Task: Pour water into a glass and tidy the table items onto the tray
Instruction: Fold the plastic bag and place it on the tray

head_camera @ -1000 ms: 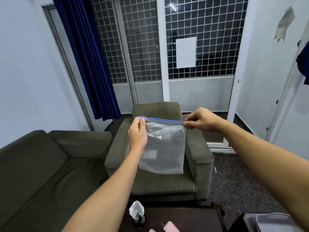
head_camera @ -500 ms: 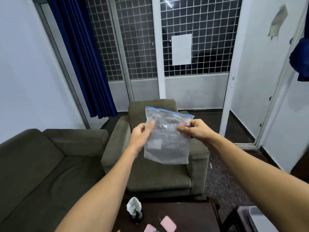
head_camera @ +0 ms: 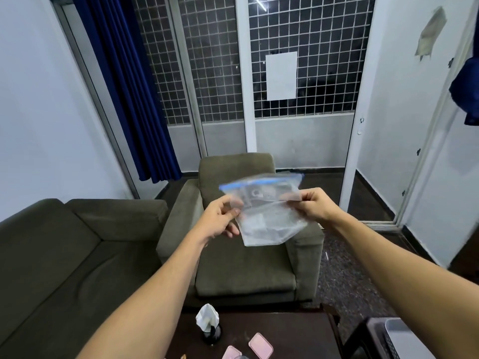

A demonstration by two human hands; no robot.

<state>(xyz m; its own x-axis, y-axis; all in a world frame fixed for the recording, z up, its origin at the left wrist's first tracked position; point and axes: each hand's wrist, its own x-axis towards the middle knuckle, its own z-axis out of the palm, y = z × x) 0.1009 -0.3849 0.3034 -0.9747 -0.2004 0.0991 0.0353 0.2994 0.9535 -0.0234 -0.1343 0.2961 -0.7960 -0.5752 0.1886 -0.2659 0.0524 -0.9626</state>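
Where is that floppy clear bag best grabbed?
Pinch the bag just below its blue zip strip, one hand from each side, as the left hand and right hand do now. That strip is probably its stiffest part; the rest below hangs limp.

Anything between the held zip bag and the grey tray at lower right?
Nothing visible: left hand and right hand pinch the zip bag in mid-air; the tissue holder stands left of the path to the grey tray.

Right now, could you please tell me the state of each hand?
Left hand: closed, pinching the left side of the clear zip bag.
Right hand: closed, pinching the bag's right side.
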